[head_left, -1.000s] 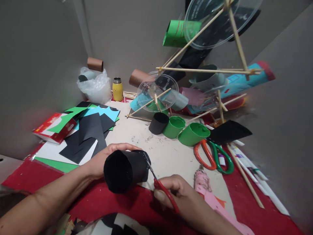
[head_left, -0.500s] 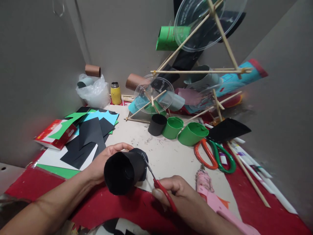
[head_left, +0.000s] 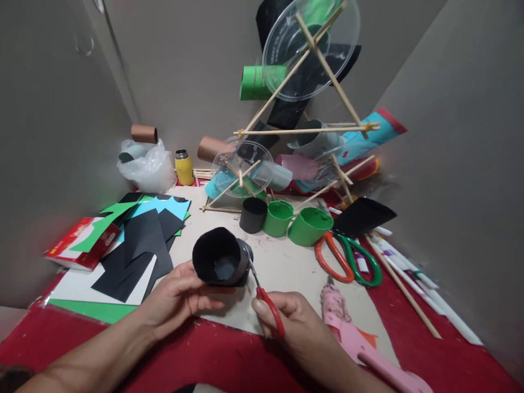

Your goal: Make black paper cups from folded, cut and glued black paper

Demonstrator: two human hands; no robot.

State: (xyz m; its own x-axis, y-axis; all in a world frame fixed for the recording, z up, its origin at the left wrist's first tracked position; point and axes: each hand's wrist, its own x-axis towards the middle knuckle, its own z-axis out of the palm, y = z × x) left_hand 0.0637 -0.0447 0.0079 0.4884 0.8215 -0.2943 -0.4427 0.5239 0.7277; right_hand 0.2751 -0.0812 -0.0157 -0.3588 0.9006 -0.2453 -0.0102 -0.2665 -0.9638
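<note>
My left hand (head_left: 176,297) supports a black paper tube (head_left: 219,256) from its left side and from below. The tube's open mouth faces me, and a dark flap sticks out at its far right end. In my right hand (head_left: 292,325) are small scissors with red handles (head_left: 272,311). Their blades point up and away, lying against the tube's far right edge. How far the blades are apart cannot be made out. Beyond the tube stand a short black paper ring (head_left: 252,215) and two green paper rings, one near (head_left: 310,226) and one farther left (head_left: 278,218).
Stick frames with clear plastic discs (head_left: 311,49) rise at the back. Coloured paper sheets (head_left: 143,240) and a red box (head_left: 82,243) lie left. A pink glue gun (head_left: 347,338), orange and green looped handles (head_left: 333,256) and long sticks (head_left: 403,286) are at right.
The black tube has tipped, its mouth now higher and farther from me. My left hand has shifted lower on it, with its fingers beneath. The scissors remain at its right end. The view has shifted.
</note>
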